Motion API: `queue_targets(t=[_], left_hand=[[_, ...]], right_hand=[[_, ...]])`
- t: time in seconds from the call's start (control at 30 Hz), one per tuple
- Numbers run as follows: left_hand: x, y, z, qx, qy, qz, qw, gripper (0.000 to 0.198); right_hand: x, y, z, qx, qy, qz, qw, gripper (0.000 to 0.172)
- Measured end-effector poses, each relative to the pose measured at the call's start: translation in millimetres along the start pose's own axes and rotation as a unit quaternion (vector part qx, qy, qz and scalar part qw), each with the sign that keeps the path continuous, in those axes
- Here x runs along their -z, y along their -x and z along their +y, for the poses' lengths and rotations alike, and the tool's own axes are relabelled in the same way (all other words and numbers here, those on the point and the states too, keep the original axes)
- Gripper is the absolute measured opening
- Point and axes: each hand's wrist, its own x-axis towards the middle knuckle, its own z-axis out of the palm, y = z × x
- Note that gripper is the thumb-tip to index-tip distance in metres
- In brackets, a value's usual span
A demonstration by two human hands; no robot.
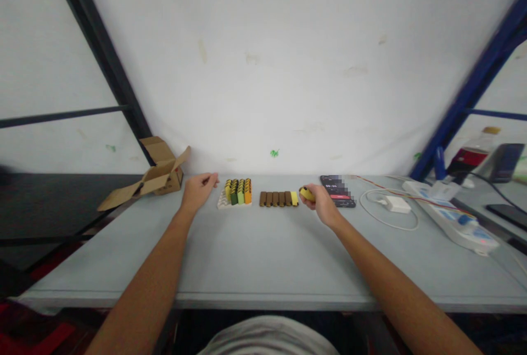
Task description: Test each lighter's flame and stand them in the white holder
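My right hand [323, 206] pinches a small yellow block with black marks [307, 194], just above the table, right of a row of blocks. That row has several brown blocks [275, 198] side by side and one yellow block [293, 198] at its right end. My left hand [200, 187] rests with curled fingers left of a white tray [223, 200]; nothing shows in it. Upright in the tray stand several rows of small blocks [237, 191] in yellow, dark green, light green and orange, with black marks on top. The tray's left part shows bare, ridged white.
A phone [338, 191] with a running timer lies right of my right hand. Farther right are a white charger [397, 204] with its cable and a power strip [453, 223]. An open cardboard box [167, 176] stands at the back left. Behind the table [263, 261] rises a white wall.
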Motion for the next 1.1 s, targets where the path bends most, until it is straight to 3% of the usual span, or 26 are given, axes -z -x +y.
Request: queue_targets(t=[0.07, 0.1, 0.2, 0.27, 0.3, 0.43, 0.53, 0.6, 0.73, 0.8, 0.9, 1.0, 1.1], left_hand=[[-3.6, 5.9, 24.3, -0.027, 0.041, 0.029, 0.998, 0.039], [-7.9, 10.8, 38.2, -0.054, 0.063, 0.018, 0.996, 0.038], [-30.8, 32.5, 80.2, -0.126, 0.171, -0.086, 0.973, 0.024], [-49.7, 49.4, 102.7, -0.173, 0.230, -0.168, 0.943, 0.028], [-58.1, 57.0, 111.3, -0.193, 0.243, -0.195, 0.931, 0.033], [-71.6, 71.1, 126.8, -0.234, 0.250, -0.198, 0.919, 0.019], [-57.4, 59.0, 117.7, -0.213, 0.225, -0.180, 0.934, 0.023], [-41.0, 42.3, 100.3, -0.145, 0.202, -0.126, 0.960, 0.028], [-7.5, 7.8, 46.1, -0.001, 0.202, -0.039, 0.979, 0.040], [5.0, -1.9, 19.9, 0.026, 0.179, -0.060, 0.982, 0.044], [15.1, -4.7, -3.5, 0.039, 0.134, -0.157, 0.978, 0.045], [16.0, -0.3, -6.9, 0.037, 0.111, -0.237, 0.964, 0.042], [12.4, 3.4, -2.2, 0.045, 0.115, -0.246, 0.961, 0.041]], right_hand=[[-4.2, 1.2, -4.0, 0.001, -0.034, -0.008, 0.999, 0.017], [-7.7, 2.5, -5.9, 0.003, -0.053, -0.007, 0.999, 0.018], [-23.7, 9.4, -11.3, 0.020, -0.100, -0.039, 0.994, 0.039], [-36.8, 15.2, -14.8, 0.048, -0.113, -0.075, 0.990, 0.045], [-43.3, 18.0, -16.4, 0.065, -0.115, -0.090, 0.987, 0.044], [-61.4, 24.5, -20.1, 0.101, -0.078, -0.120, 0.985, 0.047], [-58.8, 20.9, -17.1, 0.095, -0.003, -0.103, 0.990, 0.058], [-47.4, 14.8, -10.9, 0.088, 0.070, -0.070, 0.991, 0.059], [-12.4, 1.3, 11.4, 0.070, 0.207, -0.019, 0.976, 0.026], [2.3, -3.5, 23.9, 0.067, 0.247, 0.002, 0.967, 0.026], [12.5, -7.6, 37.8, 0.097, 0.291, -0.011, 0.952, 0.044], [10.1, -9.0, 43.4, 0.128, 0.315, -0.055, 0.939, 0.055], [4.6, -8.6, 42.7, 0.134, 0.335, -0.081, 0.929, 0.051]])
